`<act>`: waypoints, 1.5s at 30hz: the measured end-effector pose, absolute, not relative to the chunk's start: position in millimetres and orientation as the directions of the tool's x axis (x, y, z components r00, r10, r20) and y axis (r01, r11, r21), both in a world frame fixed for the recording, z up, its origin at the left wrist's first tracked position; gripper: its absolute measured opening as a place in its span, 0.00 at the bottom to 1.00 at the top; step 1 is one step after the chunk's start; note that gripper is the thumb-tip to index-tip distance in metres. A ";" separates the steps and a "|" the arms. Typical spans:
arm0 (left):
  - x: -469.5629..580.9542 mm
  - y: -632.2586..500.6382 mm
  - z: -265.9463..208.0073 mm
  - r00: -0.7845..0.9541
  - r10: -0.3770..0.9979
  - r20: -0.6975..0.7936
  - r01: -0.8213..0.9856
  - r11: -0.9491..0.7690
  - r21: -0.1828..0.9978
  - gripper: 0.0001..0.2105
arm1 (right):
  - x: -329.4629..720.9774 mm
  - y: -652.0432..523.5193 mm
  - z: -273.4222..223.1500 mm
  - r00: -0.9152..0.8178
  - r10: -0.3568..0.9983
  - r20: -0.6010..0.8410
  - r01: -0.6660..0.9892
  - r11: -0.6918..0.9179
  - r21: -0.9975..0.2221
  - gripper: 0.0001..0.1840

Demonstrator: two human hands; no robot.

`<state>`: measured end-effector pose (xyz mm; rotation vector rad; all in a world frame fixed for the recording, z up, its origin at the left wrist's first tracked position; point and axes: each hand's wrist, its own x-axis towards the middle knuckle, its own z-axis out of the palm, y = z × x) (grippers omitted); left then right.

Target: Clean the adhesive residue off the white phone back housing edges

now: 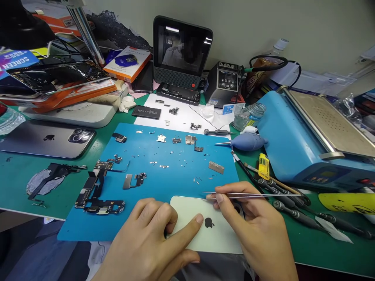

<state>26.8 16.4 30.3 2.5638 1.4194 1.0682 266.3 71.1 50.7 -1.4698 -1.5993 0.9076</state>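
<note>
A pale green-white phone (pixel 217 241) lies back side up at the mat's front edge, its dark apple logo showing. My left hand (pixel 149 238) grips its left end, index finger stretched across the back and the other fingers curled at the edge. In my right hand (pixel 260 222), thin metal tweezers (pixel 243 194) are pinched between thumb and fingers. Their tips are slightly apart at the phone's far long edge; whether they touch it or hold anything, I cannot tell. My right hand covers much of the camera end.
Small phone parts and screws are spread over the blue mat (pixel 152 152), with a logic board assembly (pixel 90 187) at left. A blue air blower (pixel 247 141), several screwdrivers (pixel 295 214) and a blue heating machine (pixel 293 136) stand right. A dark phone (pixel 49 136) lies left.
</note>
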 end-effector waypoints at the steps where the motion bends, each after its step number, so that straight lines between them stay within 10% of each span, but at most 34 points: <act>1: 27.0 15.9 30.1 0.352 0.755 0.553 0.739 -0.587 0.331 0.16 | 266.4 70.4 49.9 -0.039 0.997 0.064 0.450 0.075 -0.890 0.15; 45: 28.4 15.2 22.3 0.330 0.747 0.577 0.768 -0.568 0.296 0.18 | 220.8 83.5 73.0 -0.161 0.979 0.125 0.411 0.182 -0.893 0.08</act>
